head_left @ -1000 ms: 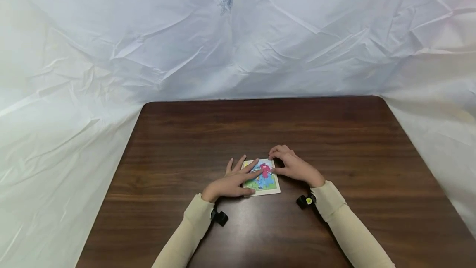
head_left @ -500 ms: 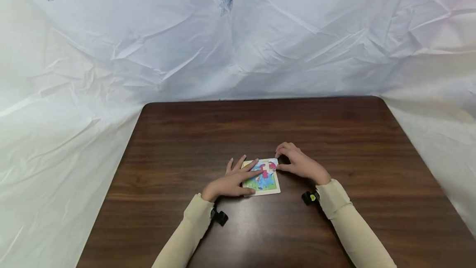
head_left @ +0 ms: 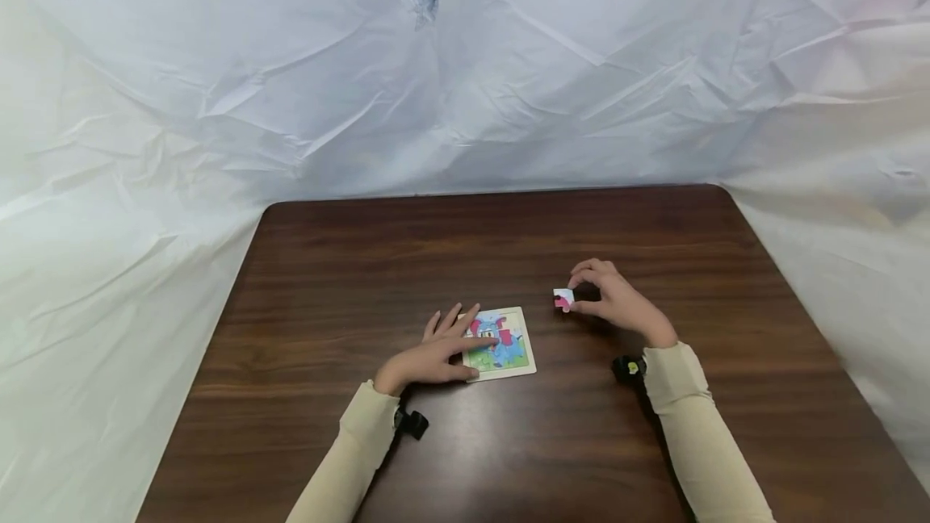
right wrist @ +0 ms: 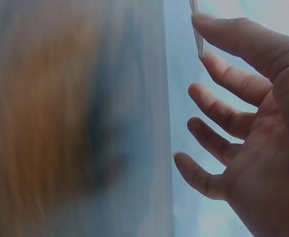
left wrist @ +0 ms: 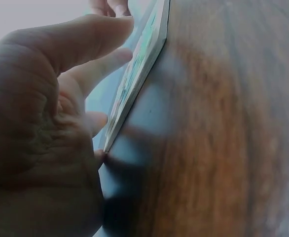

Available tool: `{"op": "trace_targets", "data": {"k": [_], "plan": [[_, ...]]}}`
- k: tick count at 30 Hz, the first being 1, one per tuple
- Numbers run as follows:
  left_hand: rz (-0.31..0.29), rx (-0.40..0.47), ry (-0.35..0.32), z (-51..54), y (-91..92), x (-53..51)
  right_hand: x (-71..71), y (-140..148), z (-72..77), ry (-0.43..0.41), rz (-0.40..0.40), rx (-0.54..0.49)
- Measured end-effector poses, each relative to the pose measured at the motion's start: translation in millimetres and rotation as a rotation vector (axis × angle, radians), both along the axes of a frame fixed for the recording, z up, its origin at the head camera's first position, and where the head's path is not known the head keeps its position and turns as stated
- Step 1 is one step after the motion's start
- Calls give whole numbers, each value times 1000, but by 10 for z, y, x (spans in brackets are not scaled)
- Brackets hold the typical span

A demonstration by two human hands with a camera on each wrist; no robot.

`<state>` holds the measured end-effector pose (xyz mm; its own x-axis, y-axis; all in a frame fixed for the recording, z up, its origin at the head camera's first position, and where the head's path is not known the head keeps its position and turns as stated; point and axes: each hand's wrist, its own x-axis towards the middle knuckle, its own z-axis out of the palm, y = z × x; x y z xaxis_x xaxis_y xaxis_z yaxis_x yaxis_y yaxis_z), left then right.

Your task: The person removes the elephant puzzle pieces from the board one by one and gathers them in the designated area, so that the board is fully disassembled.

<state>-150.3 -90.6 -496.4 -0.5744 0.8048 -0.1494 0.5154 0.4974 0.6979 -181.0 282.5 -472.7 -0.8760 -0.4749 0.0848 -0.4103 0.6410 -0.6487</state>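
Observation:
A square jigsaw puzzle [head_left: 512, 361] with a pale frame and a colourful cartoon picture lies flat on the table. Over its left part rests my left hand [head_left: 430, 357], fingers spread and straight, covering some of the picture. Off to the right and beyond the puzzle, my right hand [head_left: 617, 301] pinches a small pink and white puzzle piece [head_left: 563, 299] between thumb and finger. In the right wrist view that piece [right wrist: 197, 34] shows edge-on, held up off the table. A pale gap [head_left: 512, 320] shows at the puzzle's upper right corner.
The brown wooden table [head_left: 407, 257] has rounded far corners. A wrinkled white sheet [head_left: 450, 103] printed with mirrored lettering hangs behind it and at both sides. Black wrist cameras [head_left: 412, 424] sit on both wrists.
My right hand has drawn the corner piece out of the puzzle and carried it right and away from me. The left hand stays on the puzzle. The head view has shifted slightly.

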Motion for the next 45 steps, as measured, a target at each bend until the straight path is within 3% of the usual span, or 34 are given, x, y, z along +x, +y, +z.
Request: {"op": "trace_targets", "data": {"k": [12,33,39,45], "plan": [[-14,16,-21,-27,-34,5,63,438,53,-103,-98,52],[32,-10,-64,30,-6,-18,85,445,84,-235,-152,126],[25,-18,-52,4,-11,-30,101,321,95,-168,-159,109],[13,8,-46,-4,-3,-34,50,-47,23,-57,-115,19]]}}
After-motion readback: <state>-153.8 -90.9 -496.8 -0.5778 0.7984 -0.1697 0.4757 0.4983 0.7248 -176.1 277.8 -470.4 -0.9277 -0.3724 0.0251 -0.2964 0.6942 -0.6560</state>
